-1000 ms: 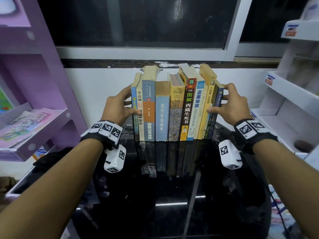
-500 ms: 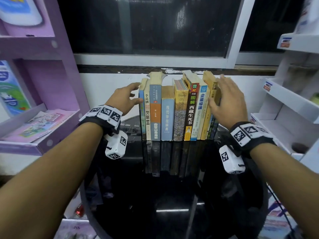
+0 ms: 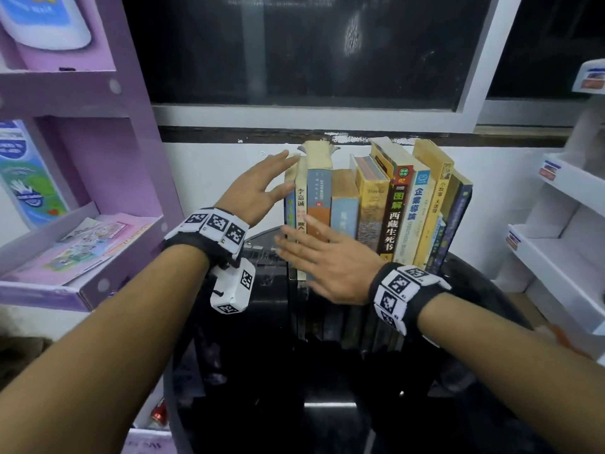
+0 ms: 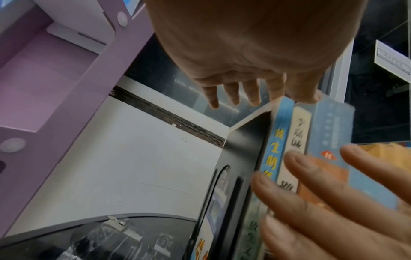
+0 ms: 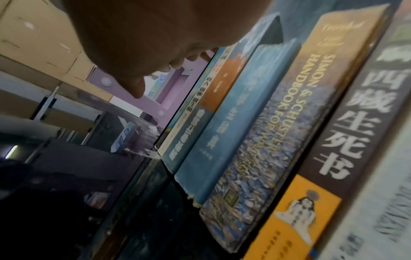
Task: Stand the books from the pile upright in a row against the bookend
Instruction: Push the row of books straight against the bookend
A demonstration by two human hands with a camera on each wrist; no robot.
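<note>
A row of books stands upright, spines forward, on the black glass table; the rightmost ones lean slightly left. The black bookend stands against the leftmost blue-spined book. My left hand is at the row's left end near the top, with its fingers straight and the thumb against the first book. My right hand lies flat with straight fingers across the lower spines of the left-hand books. Neither hand holds anything.
A purple shelf unit with leaflets stands close on the left. White shelves stand on the right. A white wall and a dark window are right behind the books. Bare table surface lies in front of the row.
My right hand left the right end of the row and came across to the front of the left spines. My left hand rose along the left end and straightened its fingers.
</note>
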